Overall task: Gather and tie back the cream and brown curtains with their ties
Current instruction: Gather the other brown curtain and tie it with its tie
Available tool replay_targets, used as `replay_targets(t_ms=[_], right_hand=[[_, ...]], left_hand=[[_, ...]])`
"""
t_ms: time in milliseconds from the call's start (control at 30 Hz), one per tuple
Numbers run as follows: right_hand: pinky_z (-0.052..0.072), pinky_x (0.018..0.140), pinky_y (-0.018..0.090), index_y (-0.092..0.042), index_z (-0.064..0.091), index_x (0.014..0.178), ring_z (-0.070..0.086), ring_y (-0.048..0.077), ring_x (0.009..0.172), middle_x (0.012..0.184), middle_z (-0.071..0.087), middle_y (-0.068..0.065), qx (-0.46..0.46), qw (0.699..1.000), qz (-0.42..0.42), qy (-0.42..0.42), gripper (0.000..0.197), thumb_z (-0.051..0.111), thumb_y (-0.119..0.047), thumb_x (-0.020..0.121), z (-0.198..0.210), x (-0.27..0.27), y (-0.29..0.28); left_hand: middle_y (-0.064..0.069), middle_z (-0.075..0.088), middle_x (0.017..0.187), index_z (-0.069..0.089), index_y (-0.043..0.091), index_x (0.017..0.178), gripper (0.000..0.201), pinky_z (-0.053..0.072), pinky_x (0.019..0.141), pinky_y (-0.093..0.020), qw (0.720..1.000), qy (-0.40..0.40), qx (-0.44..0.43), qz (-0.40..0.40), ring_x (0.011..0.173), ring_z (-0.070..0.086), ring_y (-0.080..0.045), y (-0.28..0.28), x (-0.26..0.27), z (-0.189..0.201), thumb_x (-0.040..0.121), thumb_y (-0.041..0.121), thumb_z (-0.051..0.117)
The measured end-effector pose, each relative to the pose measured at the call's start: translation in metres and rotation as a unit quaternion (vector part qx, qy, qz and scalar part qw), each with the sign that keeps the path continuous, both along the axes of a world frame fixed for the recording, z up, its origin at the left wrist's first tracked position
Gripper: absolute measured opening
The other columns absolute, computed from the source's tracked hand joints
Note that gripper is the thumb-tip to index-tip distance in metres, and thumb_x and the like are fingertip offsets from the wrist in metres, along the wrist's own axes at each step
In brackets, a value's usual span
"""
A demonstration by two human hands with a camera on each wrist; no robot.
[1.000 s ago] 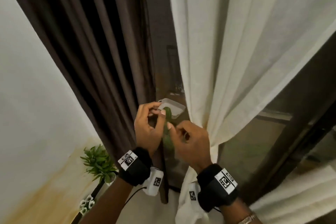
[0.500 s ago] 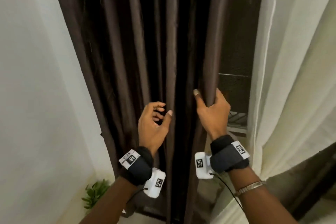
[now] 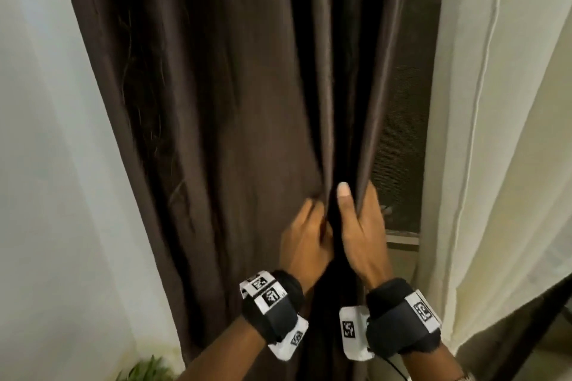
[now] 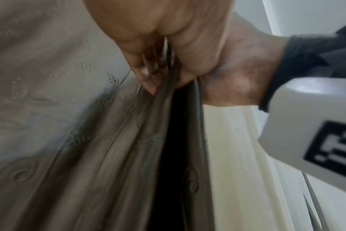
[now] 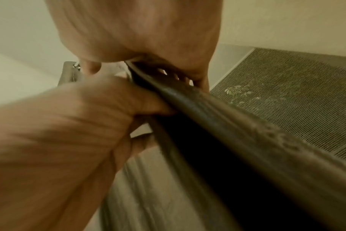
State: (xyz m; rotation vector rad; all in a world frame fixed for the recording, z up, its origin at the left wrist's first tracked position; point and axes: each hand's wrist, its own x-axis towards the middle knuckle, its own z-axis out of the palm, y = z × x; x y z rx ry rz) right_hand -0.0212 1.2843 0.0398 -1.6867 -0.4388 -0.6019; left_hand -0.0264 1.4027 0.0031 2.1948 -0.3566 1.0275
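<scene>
The brown curtain hangs in long folds across the middle of the head view. Its right edge is bunched between my two hands, which sit side by side and touch. My left hand grips the folds from the left, with its fingers curled into the cloth. From the right, my right hand clasps the same bunch, thumb pointing up along a fold. The cream curtain hangs just right of my hands, pulled aside. No tie shows in any view.
A white wall borders the brown curtain on the left, with a green plant low beside it. A dark mesh window screen shows between the two curtains. A metal wall hook sits behind my hands.
My hands left a green tie by the cream curtain and went to the brown curtain. Since half a second ago the left hand has closed on the folds and both hands have drawn together.
</scene>
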Motion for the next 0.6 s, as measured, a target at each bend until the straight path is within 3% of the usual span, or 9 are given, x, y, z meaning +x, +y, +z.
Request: replay_targets(t_ms=[67, 100, 167, 233, 333, 433, 533, 600], right_hand=[[0.047, 0.112, 0.036, -0.042, 0.033, 0.158, 0.054, 0.008, 0.139, 0.151, 0.053, -0.012, -0.037, 0.999, 0.029, 0.017, 0.082, 0.064, -0.074, 0.089, 0.001, 0.006, 0.007], [0.047, 0.112, 0.038, -0.042, 0.03, 0.159, 0.054, 0.01, 0.139, 0.153, 0.052, -0.011, -0.035, 0.999, 0.019, 0.025, 0.085, 0.067, -0.072, 0.088, 0.002, 0.013, 0.006], [0.049, 0.111, 0.043, -0.035, 0.042, 0.152, 0.059, 0.017, 0.134, 0.147, 0.059, -0.005, -0.016, 0.999, -0.028, 0.025, 0.063, 0.063, -0.056, 0.097, 0.005, 0.028, 0.001], [0.048, 0.106, 0.039, -0.033, 0.057, 0.138, 0.06, 0.02, 0.128, 0.134, 0.065, -0.006, 0.009, 0.999, -0.032, 0.032, 0.033, 0.054, -0.035, 0.105, 0.008, 0.037, -0.008], [0.041, 0.104, 0.031, -0.033, 0.057, 0.146, 0.054, 0.008, 0.126, 0.132, 0.061, -0.014, 0.003, 0.999, 0.01, 0.049, 0.038, 0.048, -0.025, 0.11, 0.009, 0.038, -0.013], [0.039, 0.106, 0.029, -0.031, 0.052, 0.149, 0.052, 0.003, 0.127, 0.141, 0.058, -0.013, -0.016, 0.999, 0.021, 0.044, 0.039, 0.049, -0.034, 0.11, 0.008, 0.042, -0.005], [0.039, 0.121, 0.045, -0.036, 0.031, 0.16, 0.043, 0.015, 0.148, 0.16, 0.044, -0.006, -0.021, 0.999, 0.006, 0.049, 0.072, 0.059, -0.062, 0.098, 0.004, 0.042, 0.015], [0.033, 0.126, 0.048, -0.037, 0.02, 0.164, 0.033, 0.015, 0.155, 0.167, 0.033, -0.006, -0.025, 0.999, 0.011, 0.044, 0.087, 0.062, -0.069, 0.094, 0.005, 0.039, 0.033]], left_hand=[[-0.003, 0.056, 0.143, 0.049, 0.025, 0.147, 0.059, 0.056, 0.1, -0.039, 0.993, 0.063, 0.058, -0.075, 0.122, 0.062, -0.021, -0.007, -0.01, 0.001, 0.09, 0.024, 0.066], [-0.002, 0.057, 0.141, 0.054, 0.024, 0.144, 0.06, 0.053, 0.105, -0.041, 0.993, 0.048, 0.078, -0.077, 0.126, 0.058, -0.02, -0.005, -0.014, 0.005, 0.086, 0.025, 0.068], [-0.001, 0.062, 0.133, 0.072, 0.021, 0.123, 0.04, 0.048, 0.107, -0.042, 0.995, -0.058, 0.068, -0.037, 0.128, 0.057, -0.021, 0.01, -0.019, 0.01, 0.084, 0.027, 0.072], [-0.001, 0.064, 0.13, 0.078, 0.021, 0.115, 0.029, 0.047, 0.107, -0.044, 0.987, -0.149, -0.009, 0.051, 0.125, 0.057, -0.023, 0.033, -0.018, 0.011, 0.087, 0.024, 0.075], [-0.009, 0.05, 0.145, 0.06, 0.02, 0.141, 0.06, 0.041, 0.115, -0.049, 0.948, -0.144, -0.159, 0.236, 0.135, 0.046, -0.028, 0.077, -0.008, 0.018, 0.086, 0.033, 0.08], [-0.005, 0.031, 0.163, 0.025, 0.03, 0.162, 0.103, 0.031, 0.123, -0.047, 0.931, -0.028, -0.264, 0.251, 0.151, 0.023, -0.023, 0.105, 0.0, 0.02, 0.08, 0.059, 0.08], [0.002, 0.029, 0.166, 0.018, 0.038, 0.163, 0.101, 0.025, 0.124, -0.041, 0.955, 0.009, -0.218, 0.199, 0.154, 0.019, -0.016, 0.113, 0.006, 0.015, 0.08, 0.076, 0.061], [0.005, 0.034, 0.165, 0.026, 0.038, 0.162, 0.089, 0.026, 0.128, -0.047, 0.958, 0.022, -0.265, 0.107, 0.154, 0.027, -0.013, 0.106, 0.007, 0.016, 0.087, 0.08, 0.05]])
